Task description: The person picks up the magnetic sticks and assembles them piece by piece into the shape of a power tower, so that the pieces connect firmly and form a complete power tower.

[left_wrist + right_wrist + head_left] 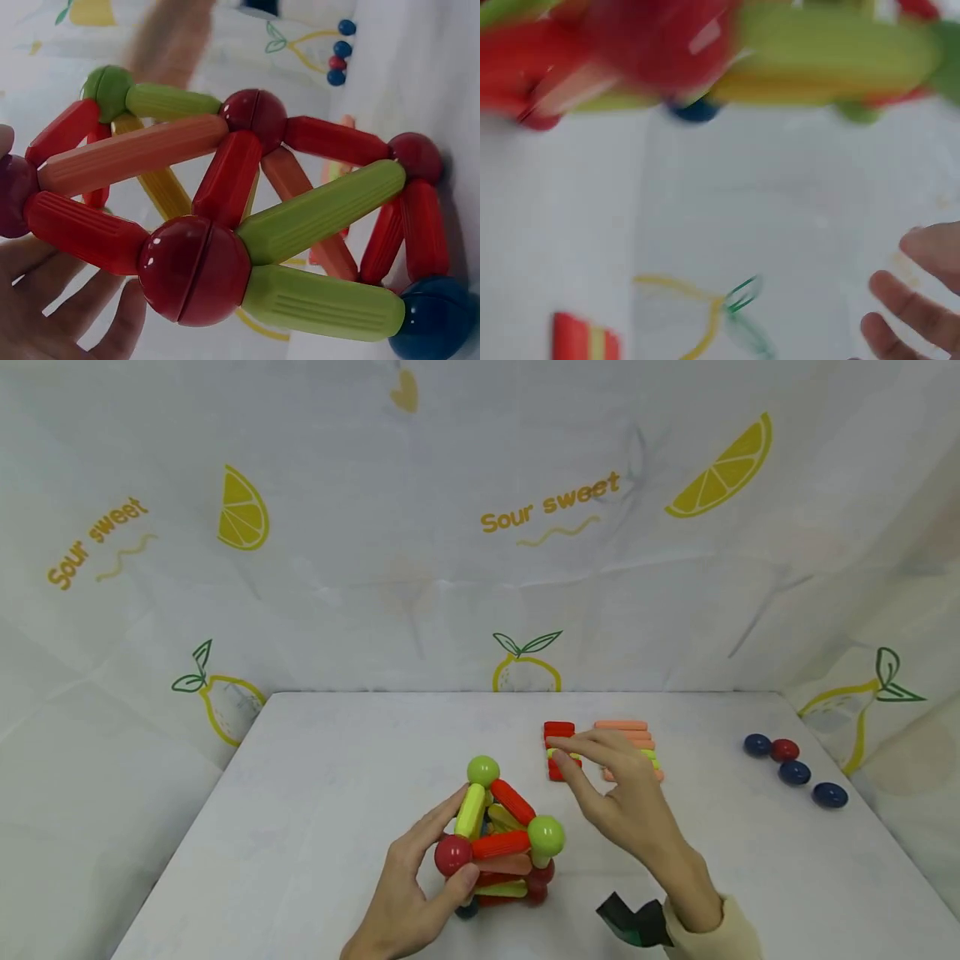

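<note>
Left hand (pixel 411 877) curled, thumb and fingers gripping left side of ball-and-rod structure (pixel 501 844), at near middle of counter (pixel 337 768). Light, steady hold advisable; hard squeeze could part joints. Right hand (pixel 626 797) loosely spread, nothing held, fingertips near red rods (pixel 559 727); any approach best kept clear of right green ball (pixel 546 836). Farther right: orange rods (pixel 621 725), then loose balls (pixel 830 795).

Soft, even light fills the head view; the right wrist view is dimmer, its large red ball (pixel 664 45) blurred.
</note>
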Available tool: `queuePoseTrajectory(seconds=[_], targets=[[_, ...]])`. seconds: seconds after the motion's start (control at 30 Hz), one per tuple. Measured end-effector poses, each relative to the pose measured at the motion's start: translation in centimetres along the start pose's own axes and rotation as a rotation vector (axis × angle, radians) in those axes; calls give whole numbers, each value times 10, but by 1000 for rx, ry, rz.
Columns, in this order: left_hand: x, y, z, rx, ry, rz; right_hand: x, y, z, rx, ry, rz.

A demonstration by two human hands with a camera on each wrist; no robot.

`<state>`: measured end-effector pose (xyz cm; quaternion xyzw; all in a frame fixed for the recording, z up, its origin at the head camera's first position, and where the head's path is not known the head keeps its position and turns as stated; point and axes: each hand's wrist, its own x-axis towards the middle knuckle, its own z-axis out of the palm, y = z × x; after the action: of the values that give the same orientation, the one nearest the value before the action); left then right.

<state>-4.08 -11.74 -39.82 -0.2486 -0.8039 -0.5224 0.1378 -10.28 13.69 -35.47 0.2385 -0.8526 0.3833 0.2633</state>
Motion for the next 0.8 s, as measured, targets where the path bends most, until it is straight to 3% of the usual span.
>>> queuePoseTrajectory(seconds=[0.23,0.4,0.63,0.8], targets=[[1,-7,-2,-222,-84,2,-11,61,29,-222,-245,228],[3,-12,0,-282,-112,9,-16,85,46,-346,-379,288],[1,-9,13,-111,-29,1,-19,95,60,-421,-446,307],[1,-5,21,-97,25,-17,-21,95,64,-394,-439,334]])
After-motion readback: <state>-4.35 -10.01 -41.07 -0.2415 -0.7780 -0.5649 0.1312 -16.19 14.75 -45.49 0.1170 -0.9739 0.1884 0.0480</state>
